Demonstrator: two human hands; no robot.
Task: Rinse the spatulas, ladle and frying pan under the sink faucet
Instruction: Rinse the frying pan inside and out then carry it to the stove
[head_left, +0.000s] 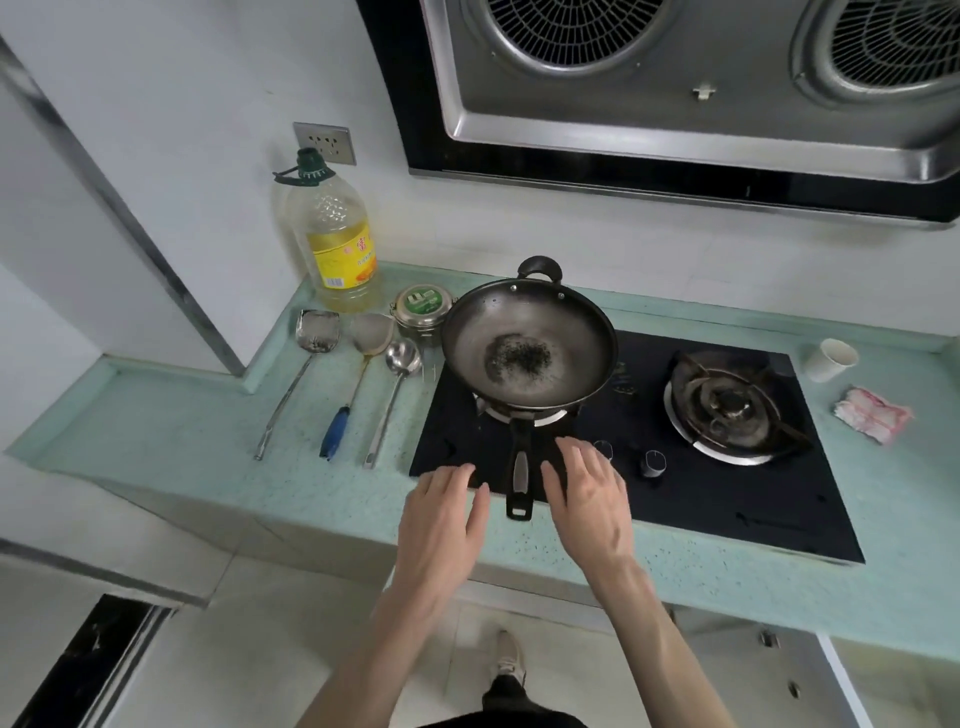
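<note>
A black frying pan (530, 348) with dark burnt bits in its middle sits on the left burner of the gas hob; its long handle (519, 467) points toward me. Left of the hob, on the green counter, lie a steel spatula (298, 374), a blue-handled spatula (358, 374) and a steel ladle (395, 384), side by side. My left hand (441, 519) hovers with relaxed fingers just left of the pan handle. On the handle's other side my right hand (589, 499) does the same. Neither hand holds anything.
A large oil bottle (337, 239) and a round tin (422, 306) stand behind the utensils. On the hob are a bare right burner (732, 405) and two knobs (654, 462). A white cup (829, 359) and a crumpled cloth (872, 413) lie at the right. A range hood (675, 78) hangs above.
</note>
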